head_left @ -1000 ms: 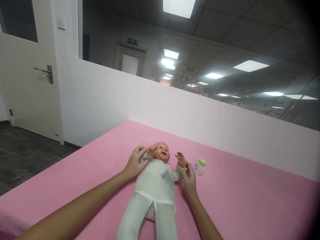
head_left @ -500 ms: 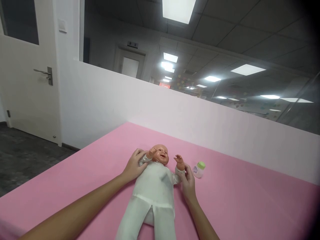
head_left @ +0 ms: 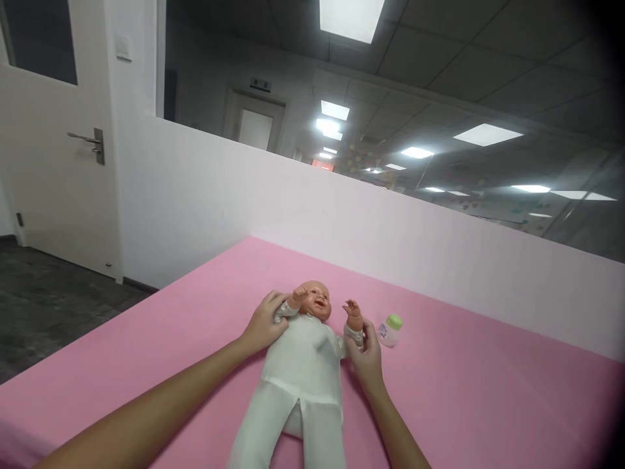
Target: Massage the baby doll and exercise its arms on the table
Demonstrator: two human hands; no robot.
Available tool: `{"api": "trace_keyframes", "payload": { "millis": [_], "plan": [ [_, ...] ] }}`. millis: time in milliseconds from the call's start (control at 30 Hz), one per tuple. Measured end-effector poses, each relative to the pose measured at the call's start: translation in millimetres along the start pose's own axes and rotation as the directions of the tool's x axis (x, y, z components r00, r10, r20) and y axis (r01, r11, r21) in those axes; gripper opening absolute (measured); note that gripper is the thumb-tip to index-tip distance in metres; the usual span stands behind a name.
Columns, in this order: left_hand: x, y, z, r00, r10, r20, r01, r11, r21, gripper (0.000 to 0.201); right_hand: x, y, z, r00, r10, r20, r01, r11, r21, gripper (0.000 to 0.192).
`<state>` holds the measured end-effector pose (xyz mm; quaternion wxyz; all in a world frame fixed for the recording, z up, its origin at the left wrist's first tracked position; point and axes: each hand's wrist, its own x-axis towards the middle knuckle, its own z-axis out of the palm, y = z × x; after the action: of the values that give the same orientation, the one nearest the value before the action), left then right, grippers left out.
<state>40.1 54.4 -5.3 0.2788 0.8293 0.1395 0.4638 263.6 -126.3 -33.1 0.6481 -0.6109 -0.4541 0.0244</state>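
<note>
The plastic baby doll in a white sleepsuit (head_left: 305,365) lay face-up on the pink padded table (head_left: 463,391), fully dressed, while the left hand (head_left: 263,322) cupped its shoulder and the right hand (head_left: 367,352) loosely gripped its sleeved forearm, a small green-capped bottle (head_left: 389,329) untouched nearby.

The doll (head_left: 305,365) lies on its back on the bed (head_left: 463,391), head toward the far partition wall (head_left: 390,241), legs toward the near edge. The left hand (head_left: 264,322) rests against the doll's shoulder on the left side. The right hand (head_left: 367,355) lies on the bed at the doll's other arm, touching it. The bottle (head_left: 389,329) lies on the bed just beside the right hand, farther right. The partition wall stands directly behind the bed. The door (head_left: 53,150) stands far left, beyond the floor (head_left: 49,306).
</note>
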Motion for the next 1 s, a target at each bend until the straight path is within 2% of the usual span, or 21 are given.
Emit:
{"api": "trace_keyframes", "payload": {
  "millis": [133, 300, 400, 500, 667, 1000],
  "plan": [
    [0.1, 1.5, -0.7, 0.999, -0.037, -0.019, 0.037, 0.999, -0.004, 0.059, -0.4, 0.8, 1.0, 0.998, -0.056, 0.033, 0.058, 0.997, -0.048, 0.043],
    [0.9, 1.9, -2.3, 0.996, -0.083, -0.019, 0.082, 0.996, -0.042, 0.039, 0.5, -5.7, 0.8, 0.988, -0.113, 0.110, 0.120, 0.991, -0.058, 0.041],
    [1.2, 0.6, -2.9, 0.997, -0.080, -0.010, 0.080, 0.996, -0.042, 0.034, 1.6, -8.7, 0.8, 0.981, -0.136, 0.138, 0.147, 0.986, -0.075, 0.046],
    [0.7, -1.3, -3.2, 0.998, -0.067, -0.014, 0.066, 0.997, -0.040, 0.036, 1.8, -7.3, 1.7, 0.979, -0.132, 0.158, 0.144, 0.987, -0.065, 0.048],
    [-1.5, -3.7, -2.9, 0.997, -0.072, 0.018, 0.073, 0.996, -0.047, 0.044, 0.5, -1.4, 2.9, 0.975, -0.133, 0.179, 0.145, 0.988, -0.057, 0.039],
    [-2.1, -0.9, -2.6, 0.999, -0.054, 0.007, 0.054, 0.997, -0.060, 0.050, 0.0, -4.2, 3.4, 0.976, -0.135, 0.174, 0.150, 0.985, -0.079, 0.044]
  ]
}}
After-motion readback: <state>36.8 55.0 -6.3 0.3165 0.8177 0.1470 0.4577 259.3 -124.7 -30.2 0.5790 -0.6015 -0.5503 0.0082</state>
